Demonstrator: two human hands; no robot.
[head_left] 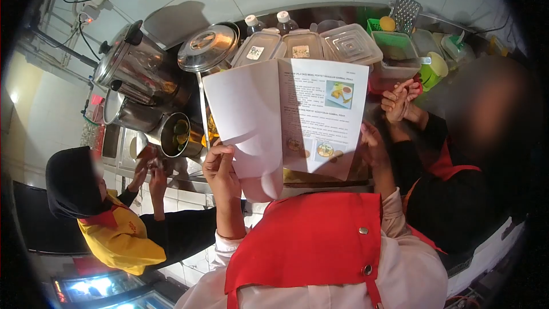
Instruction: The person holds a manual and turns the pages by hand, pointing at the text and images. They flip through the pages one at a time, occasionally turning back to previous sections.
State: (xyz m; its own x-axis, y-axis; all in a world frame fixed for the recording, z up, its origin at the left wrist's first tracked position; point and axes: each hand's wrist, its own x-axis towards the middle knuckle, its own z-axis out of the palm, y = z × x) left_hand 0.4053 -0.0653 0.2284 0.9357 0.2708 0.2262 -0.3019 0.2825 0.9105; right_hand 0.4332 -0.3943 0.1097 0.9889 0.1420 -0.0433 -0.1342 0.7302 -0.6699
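Note:
An open paper booklet (326,120) is held up in front of me. Its right page has printed text and small photos of plated food, while the left page (243,126) is blank. My left hand (223,174) is closed on the lower left edge, thumb in front. At the right edge, my right hand (374,147) grips the printed page, partly hidden behind it. Behind the booklet stand lidded plastic containers (350,44) and a lidded metal pot (209,46).
A co-worker in yellow (117,234) stands at left, hands near the counter. Another person at right has clasped hands (400,102). A large steel pot (134,60), an open pot (176,134) with green pieces inside, a grater (406,12) and a green-rimmed tub (394,51) line the counter.

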